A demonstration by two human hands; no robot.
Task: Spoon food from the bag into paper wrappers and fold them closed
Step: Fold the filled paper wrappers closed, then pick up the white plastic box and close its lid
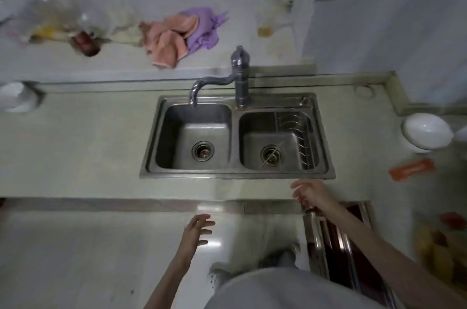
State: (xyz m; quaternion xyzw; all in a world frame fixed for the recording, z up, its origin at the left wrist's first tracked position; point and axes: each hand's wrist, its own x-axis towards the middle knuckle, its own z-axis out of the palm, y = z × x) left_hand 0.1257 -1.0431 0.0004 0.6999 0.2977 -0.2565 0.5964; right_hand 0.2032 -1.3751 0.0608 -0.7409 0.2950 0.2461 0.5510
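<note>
My left hand (195,229) hangs below the counter's front edge, over the floor, fingers spread and holding nothing. My right hand (312,196) reaches over the counter's front edge just below the right basin, fingers loosely apart and empty. No spoon or paper wrapper can be made out. Clear plastic bags (54,18) lie blurred on the far sill at the left; their contents cannot be told. An orange packet (412,169) lies on the counter at the right.
A steel double sink (237,174) with a tap (240,76) fills the counter's middle; a wire rack sits in the right basin. Orange and purple cloths (182,36) lie behind. White bowls stand at the right (427,132) and the left edge (15,96). An open drawer (338,240) is lower right.
</note>
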